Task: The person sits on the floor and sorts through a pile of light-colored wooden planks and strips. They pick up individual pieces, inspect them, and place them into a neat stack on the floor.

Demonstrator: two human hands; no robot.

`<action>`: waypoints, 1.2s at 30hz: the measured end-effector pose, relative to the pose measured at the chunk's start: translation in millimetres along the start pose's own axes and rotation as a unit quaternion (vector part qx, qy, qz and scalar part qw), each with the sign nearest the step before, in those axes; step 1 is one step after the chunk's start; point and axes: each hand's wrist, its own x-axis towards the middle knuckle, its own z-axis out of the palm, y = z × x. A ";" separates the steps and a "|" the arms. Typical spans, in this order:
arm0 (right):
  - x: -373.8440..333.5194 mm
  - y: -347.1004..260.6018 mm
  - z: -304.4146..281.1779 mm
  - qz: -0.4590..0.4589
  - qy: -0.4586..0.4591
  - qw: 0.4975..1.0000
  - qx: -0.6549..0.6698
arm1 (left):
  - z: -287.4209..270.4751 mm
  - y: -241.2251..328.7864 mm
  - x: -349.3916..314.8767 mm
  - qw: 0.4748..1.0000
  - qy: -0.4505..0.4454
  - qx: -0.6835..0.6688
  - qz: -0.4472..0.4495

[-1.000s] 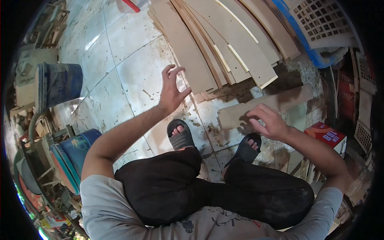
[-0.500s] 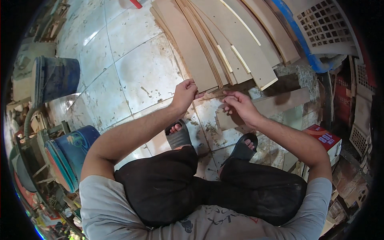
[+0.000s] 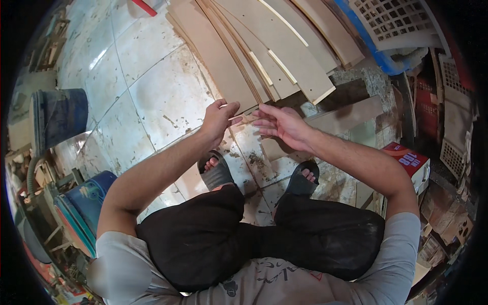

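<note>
My left hand (image 3: 218, 122) is over the near end of the stacked boards, its thumb and fingers apart. Facing it across a small gap, my right hand (image 3: 287, 127) has its fingers loosely spread, and nothing shows clearly in its grasp. A light brown patch shows between the fingertips; whether it is a thin piece or something on the floor, I cannot tell. Beyond both hands lie long flat boards (image 3: 231, 71), with thin brown strips (image 3: 234, 48) and a pale edging strip (image 3: 282, 67) on them. A separate board (image 3: 351, 116) lies crosswise behind my right hand.
Blue buckets (image 3: 66, 117) stand at the left. At the right are a red and white box (image 3: 406, 157), a pale perforated crate (image 3: 391, 25) and a blue rim (image 3: 366, 38). A red bar (image 3: 144, 7) lies on the dirty tiled floor (image 3: 157, 86). My sandalled feet are below the hands.
Both hands have loosened from pinched fingers to spread ones, and the right has come nearer the left. The whole view has shifted, so the boards appear farther left and higher.
</note>
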 end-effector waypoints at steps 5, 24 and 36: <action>1.2 1.4 -0.5 -0.008 -0.001 1.000 0.021 | -2.0 2.6 3.7 1.000 -0.014 0.009 -0.024; 16.4 -0.5 -25.9 -0.277 0.234 0.729 -0.580 | 3.0 -2.6 4.9 0.999 -0.004 0.035 -0.001; 0.4 6.5 -37.7 -0.299 0.196 0.736 -0.575 | 4.6 0.5 3.0 0.999 -0.007 0.034 0.005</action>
